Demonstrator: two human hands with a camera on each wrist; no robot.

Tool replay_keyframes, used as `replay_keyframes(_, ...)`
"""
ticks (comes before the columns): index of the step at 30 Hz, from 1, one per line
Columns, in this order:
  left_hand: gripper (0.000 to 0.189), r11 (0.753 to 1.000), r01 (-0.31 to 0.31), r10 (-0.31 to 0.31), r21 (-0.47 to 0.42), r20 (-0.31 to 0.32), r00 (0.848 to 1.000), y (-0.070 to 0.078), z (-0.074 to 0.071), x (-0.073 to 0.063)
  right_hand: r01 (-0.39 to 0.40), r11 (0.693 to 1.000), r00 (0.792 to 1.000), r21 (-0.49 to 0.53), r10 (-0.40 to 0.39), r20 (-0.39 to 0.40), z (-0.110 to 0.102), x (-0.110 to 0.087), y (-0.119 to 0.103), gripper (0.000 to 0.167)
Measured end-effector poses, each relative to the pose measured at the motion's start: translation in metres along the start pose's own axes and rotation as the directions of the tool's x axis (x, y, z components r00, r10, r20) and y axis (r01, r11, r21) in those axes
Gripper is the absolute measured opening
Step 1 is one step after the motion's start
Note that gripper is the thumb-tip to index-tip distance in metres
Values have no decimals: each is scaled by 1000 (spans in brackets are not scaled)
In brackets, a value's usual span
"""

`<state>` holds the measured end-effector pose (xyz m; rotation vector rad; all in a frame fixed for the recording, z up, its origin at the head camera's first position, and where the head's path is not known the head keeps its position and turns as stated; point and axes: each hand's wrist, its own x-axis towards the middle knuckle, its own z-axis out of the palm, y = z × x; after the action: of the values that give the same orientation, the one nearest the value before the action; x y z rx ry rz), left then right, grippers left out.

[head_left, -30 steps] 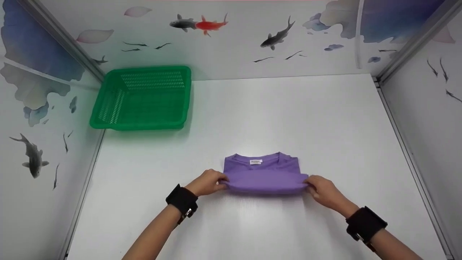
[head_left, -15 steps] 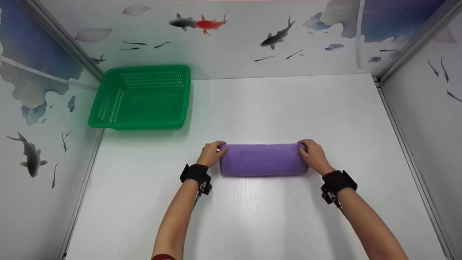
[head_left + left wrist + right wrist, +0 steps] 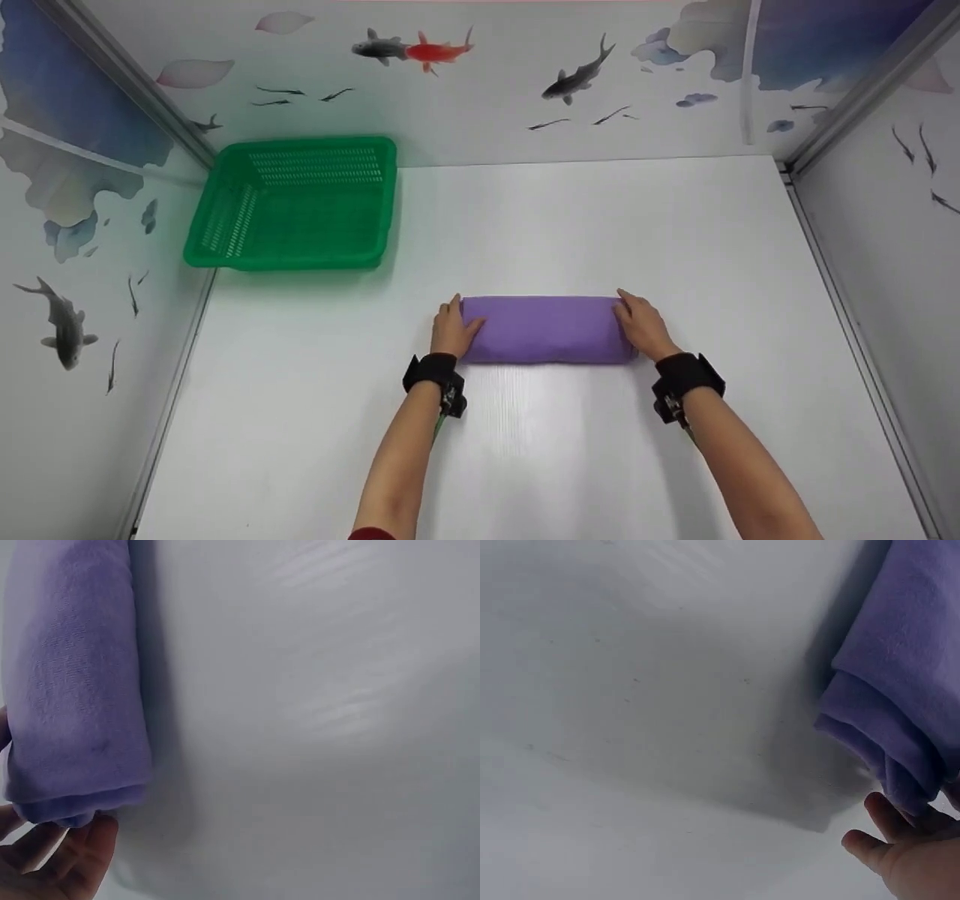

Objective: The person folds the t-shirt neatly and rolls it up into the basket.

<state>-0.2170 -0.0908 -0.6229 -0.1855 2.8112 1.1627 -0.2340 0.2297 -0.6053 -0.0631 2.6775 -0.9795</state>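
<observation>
A purple shirt (image 3: 547, 330), folded into a flat roll, lies crosswise on the white table. My left hand (image 3: 451, 330) rests at its left end, fingers pointing away along the edge and thumb laid over the top. In the left wrist view, the fingers (image 3: 94, 847) touch the layered end of the shirt (image 3: 79, 690). At the opposite end is my right hand (image 3: 643, 326), its thumb against the cloth. The right wrist view shows spread fingers (image 3: 866, 847) beside the loose folds of the shirt (image 3: 900, 652).
A green plastic basket (image 3: 304, 266) stands at the back left of the table (image 3: 585, 225). Printed panels with fish form walls at the back and both sides. A black band with a small camera is strapped round each wrist.
The shirt's near part has been folded over the collar, which is now covered. Both hands moved away from me with the fold; since then the left has loosened and flattened along the end.
</observation>
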Motion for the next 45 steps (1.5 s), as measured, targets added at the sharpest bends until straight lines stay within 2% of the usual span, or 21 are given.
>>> replay_keyframes(2, 65, 999, 41, -42, -25, -29, 999, -1, 0, -5, -49, 998, 998, 47, 51, -43, 0, -10, 1, 51)
replay_keyframes(5, 63, 991, 126, -128, -46, -41, 991, -3, -1, -14, -161, 979, 981, 128, 173, -92, 3, -26, 2, 58)
replay_keyframes(8, 59, 980, 192, -193, -42, -25, 981, -2, 0, -20, -254, 951, 957, 177, 274, -99, 10, -37, 1, 63)
replay_keyframes(12, 52, 973, 232, -232, -15, 21, 973, 4, 0, -23, -340, 917, 931, 211, 360, -63, 17, -41, -2, 65)
replay_keyframes(15, 47, 965, 260, -260, 3, 64, 963, 10, -1, -21, -406, 872, 903, 274, 429, -27, 17, -37, -6, 66)
replay_keyframes(17, 45, 956, 292, -290, -4, 101, 952, 10, -1, -17, -443, 836, 885, 324, 466, 8, 17, -32, -8, 67)
replay_keyframes(20, 49, 940, 341, -333, -24, 161, 929, 3, 5, -7, -470, 803, 867, 366, 497, 24, 18, -26, -11, 64)
replay_keyframes(22, 56, 934, 356, -345, -35, 176, 922, -6, 12, -1, -478, 796, 861, 371, 509, 18, 19, -24, -13, 61)
replay_keyframes(23, 64, 944, 326, -314, -54, 153, 937, -19, 23, 5, -478, 797, 860, 369, 511, 12, 20, -23, -14, 60)
replay_keyframes(26, 72, 949, 308, -297, -63, 141, 944, -25, 29, 6, -476, 801, 858, 364, 514, -7, 22, -23, -17, 61)
replay_keyframes(29, 71, 950, 295, -281, -105, 128, 951, -15, 24, 0, -475, 792, 858, 383, 514, 0, 23, -24, -19, 64)
replay_keyframes(30, 67, 940, 323, -306, -108, 149, 940, -1, 13, -7, -476, 787, 856, 392, 517, 2, 23, -24, -20, 65)
replay_keyframes(33, 60, 948, 287, -275, -133, 105, 956, 8, 3, -16, -475, 768, 852, 429, 523, 9, 24, -25, -27, 64)
replay_keyframes(35, 56, 956, 260, -254, -138, 65, 965, 12, -1, -19, -472, 738, 850, 482, 525, 29, 24, -26, -32, 63)
replay_keyframes(40, 48, 953, 217, -227, -212, -22, 974, 15, -13, -21, -452, 617, 857, 644, 501, 122, 22, -28, -45, 66)
replay_keyframes(42, 45, 948, 197, -216, -248, -49, 975, 15, -18, -17, -434, 600, 865, 671, 485, 126, 22, -26, -53, 66)
replay_keyframes(45, 41, 948, 153, -185, -278, -92, 978, 13, -30, -11, -395, 619, 880, 678, 468, 85, 20, -21, -68, 64)
